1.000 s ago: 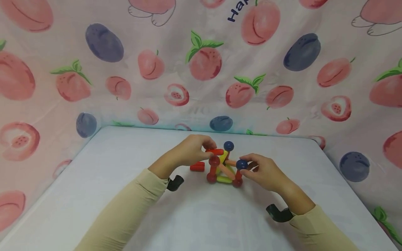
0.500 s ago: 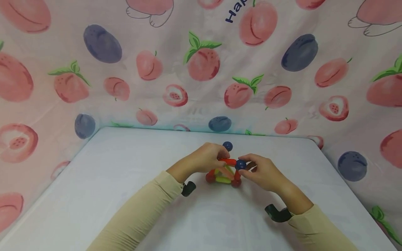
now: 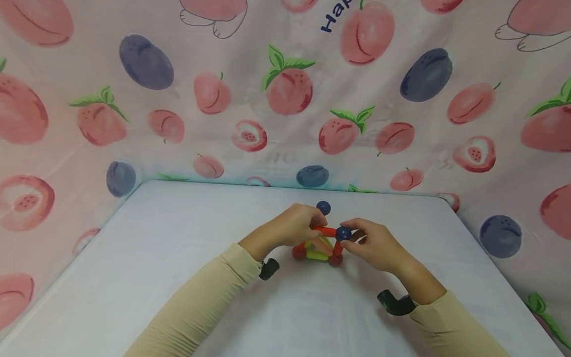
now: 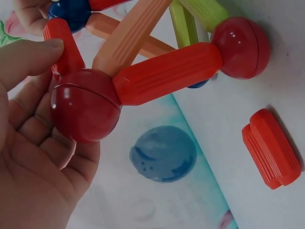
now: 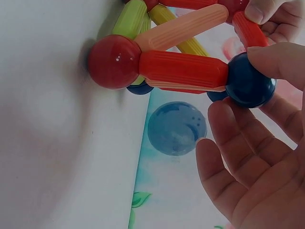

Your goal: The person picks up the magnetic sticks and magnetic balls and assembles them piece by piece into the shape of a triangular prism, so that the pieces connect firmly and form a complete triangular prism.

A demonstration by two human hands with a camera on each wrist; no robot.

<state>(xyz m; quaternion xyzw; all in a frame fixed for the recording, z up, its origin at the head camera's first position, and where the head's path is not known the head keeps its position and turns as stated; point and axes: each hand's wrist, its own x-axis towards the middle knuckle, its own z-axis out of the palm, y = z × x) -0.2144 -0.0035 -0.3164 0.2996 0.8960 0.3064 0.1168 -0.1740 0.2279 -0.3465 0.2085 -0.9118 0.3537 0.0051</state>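
Note:
A frame of ribbed rods and balls stands on the table. My left hand (image 3: pixel 290 225) pinches a red rod (image 4: pixel 66 47) along its top edge. In the left wrist view, that rod lies between a red ball (image 4: pixel 86 105) and a blue ball (image 4: pixel 70 14). With thumb and fingers, my right hand (image 3: pixel 376 245) holds this blue ball (image 5: pixel 250 80), which caps an upright red rod (image 5: pixel 183 70). Orange rods (image 5: pixel 183 28) slant across, and yellow-green rods (image 3: pixel 317 256) join the lower red balls (image 3: pixel 335 260). In the head view my left hand hides part of the frame.
Loose red rods (image 4: pixel 271 149) lie side by side on the white table (image 3: pixel 178 277), close to the frame. Another blue ball (image 3: pixel 323 208) tops the frame's far side. A fruit-print cloth (image 3: pixel 285 144) hangs behind the table.
My left hand has moved right and slightly down with the red rod, whose end now meets the blue ball in my right hand. The right hand has barely shifted.

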